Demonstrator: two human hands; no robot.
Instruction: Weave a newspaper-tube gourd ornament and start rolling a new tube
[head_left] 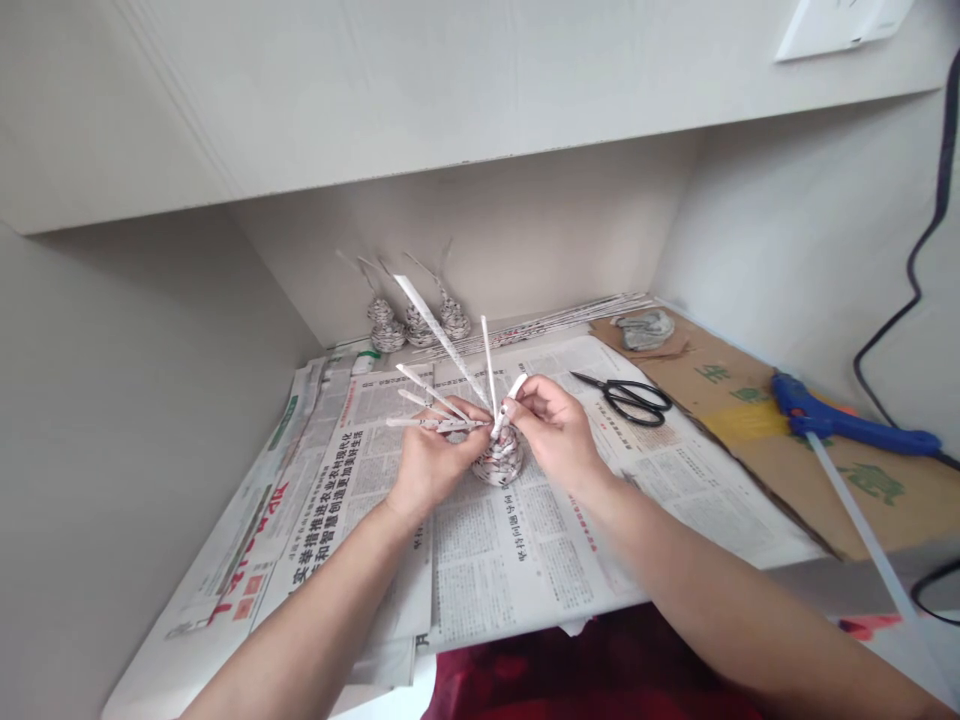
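Observation:
A small round body woven from rolled newspaper (499, 462) stands between my hands on the newspaper sheets. Several rolled paper strips fan out from its top, to the left and upward; the longest paper strip (442, 335) slants up toward the back. My left hand (442, 450) is closed at the woven body's upper left, its fingers around the strips there. On the right, my right hand (551, 425) pinches a short white paper strip (517, 388) between thumb and fingers at the top of the body. The fingers partly hide the weave's upper rim.
Several gourd-shaped woven pieces (420, 322) stand at the back wall, beside a bundle of long paper rods (555, 322). Black-handled scissors (634, 398) lie to the right. A blue glue gun (847, 415) and a grey crumpled cloth (645, 328) rest on cardboard (731, 440).

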